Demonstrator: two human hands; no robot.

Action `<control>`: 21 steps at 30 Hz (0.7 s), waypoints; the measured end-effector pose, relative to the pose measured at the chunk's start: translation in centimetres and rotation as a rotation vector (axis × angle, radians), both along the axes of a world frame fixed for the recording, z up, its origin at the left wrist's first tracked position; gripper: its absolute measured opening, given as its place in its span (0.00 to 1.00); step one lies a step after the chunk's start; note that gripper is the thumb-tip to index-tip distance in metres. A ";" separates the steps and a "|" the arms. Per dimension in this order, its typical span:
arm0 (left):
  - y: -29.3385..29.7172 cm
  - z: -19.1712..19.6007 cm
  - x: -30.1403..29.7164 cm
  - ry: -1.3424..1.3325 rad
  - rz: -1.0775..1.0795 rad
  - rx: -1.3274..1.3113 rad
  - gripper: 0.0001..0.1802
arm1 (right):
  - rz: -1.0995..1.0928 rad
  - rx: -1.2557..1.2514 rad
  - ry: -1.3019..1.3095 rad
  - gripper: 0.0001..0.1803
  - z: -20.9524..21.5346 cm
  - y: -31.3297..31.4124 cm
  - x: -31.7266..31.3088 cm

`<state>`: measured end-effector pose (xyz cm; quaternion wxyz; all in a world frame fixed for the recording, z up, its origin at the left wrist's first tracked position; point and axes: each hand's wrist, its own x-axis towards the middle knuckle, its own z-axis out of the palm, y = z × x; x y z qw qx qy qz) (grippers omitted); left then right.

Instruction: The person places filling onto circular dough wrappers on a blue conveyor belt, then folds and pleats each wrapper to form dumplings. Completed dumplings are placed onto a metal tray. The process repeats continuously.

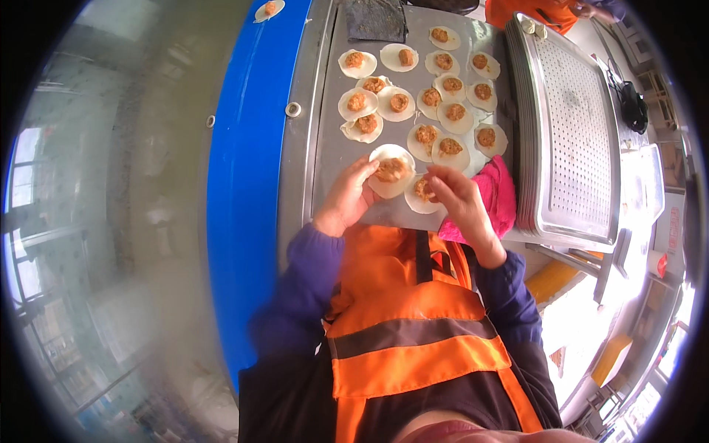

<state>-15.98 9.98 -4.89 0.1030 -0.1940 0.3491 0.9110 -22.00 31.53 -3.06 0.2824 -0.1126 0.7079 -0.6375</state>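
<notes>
My left hand (344, 201) holds a round white dumpling wrapper (391, 171) with a lump of brown filling on it, lifted just above the steel work surface (332, 151). My right hand (458, 196) is beside it, fingertips on a second filled wrapper (421, 196) lying at the near edge of the surface. Beyond my hands, several more filled wrappers (432, 103) lie in rows on the steel.
A stack of perforated metal trays (572, 133) stands to the right. A pink cloth (498, 192) lies under my right wrist. A dark cloth (375, 21) sits at the far edge. A blue panel (247, 148) runs along the left. A person in orange (532, 11) stands across.
</notes>
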 end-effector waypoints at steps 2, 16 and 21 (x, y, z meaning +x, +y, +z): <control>0.7 2.7 0.8 0.031 -0.022 0.035 0.19 | 0.075 -0.041 -0.092 0.20 0.9 -1.4 -1.4; -0.7 4.3 4.8 0.130 -0.037 -1.049 0.17 | 0.293 0.162 0.593 0.05 3.5 -6.8 -0.1; -0.2 5.0 5.1 0.267 0.005 -1.006 0.15 | 0.360 0.163 0.585 0.04 5.2 -6.6 -0.5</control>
